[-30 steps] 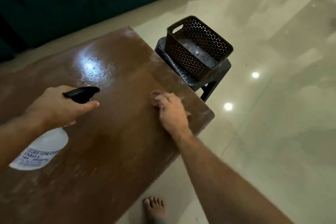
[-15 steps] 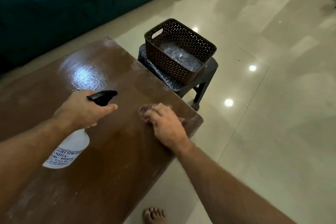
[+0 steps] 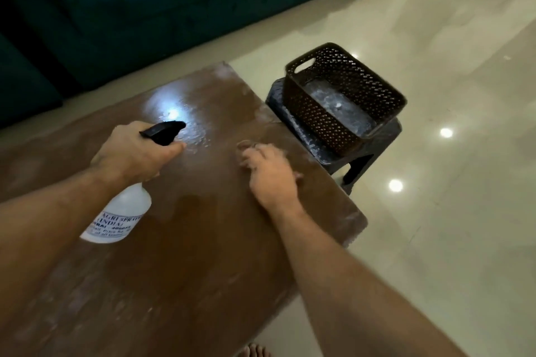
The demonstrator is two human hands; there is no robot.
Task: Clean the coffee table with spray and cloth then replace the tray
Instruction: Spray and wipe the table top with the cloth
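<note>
A brown wooden surface (image 3: 179,255) stretches from the lower left toward a teal sofa (image 3: 130,3) beyond its far edge. Toward the left, the left hand (image 3: 133,153) grips a white spray bottle (image 3: 116,216) by its black trigger head, nozzle pointing at a wet glossy patch near the far edge. Near the right edge, the right hand (image 3: 269,174) presses down with curled fingers on a cloth (image 3: 246,144) barely visible beneath them. Just past the far right corner, a dark perforated basket (image 3: 342,95) sits on a dark stool (image 3: 359,153) on the pale tiled floor.
</note>
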